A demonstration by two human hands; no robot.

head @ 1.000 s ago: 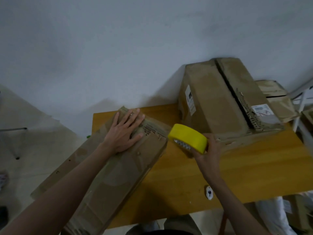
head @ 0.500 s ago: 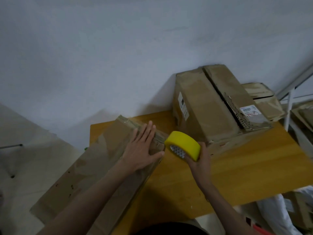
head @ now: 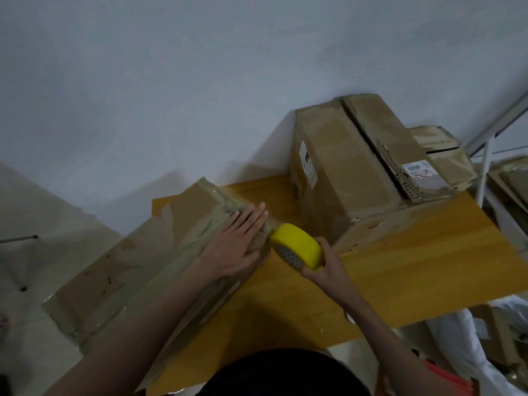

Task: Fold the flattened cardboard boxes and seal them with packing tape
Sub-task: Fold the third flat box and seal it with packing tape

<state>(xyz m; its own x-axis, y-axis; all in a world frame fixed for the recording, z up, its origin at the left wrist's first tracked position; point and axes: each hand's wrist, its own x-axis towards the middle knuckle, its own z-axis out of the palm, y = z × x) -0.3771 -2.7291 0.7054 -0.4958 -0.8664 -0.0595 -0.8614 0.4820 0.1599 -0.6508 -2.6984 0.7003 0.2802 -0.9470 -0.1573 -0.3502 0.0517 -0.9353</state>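
wooden table (head: 400, 267) against a grey wall is carrying a folded cardboard box (head: 160, 252), overhanging its left edge. left hand (head: 237, 244) is pressing flat on it; right hand (head: 323, 267) is gripping the yellow tape roll (head: 297, 247) at the box end. cardboard is looking light, stiff, creasable: best steadied beside the seam.

Left hand (head: 238, 244) presses flat on long cardboard box (head: 160, 252) on wooden bench (head: 400, 267), right hand (head: 325, 267) grips yellow tape roll (head: 298, 244) at its end, taller box (head: 351, 178) behind.
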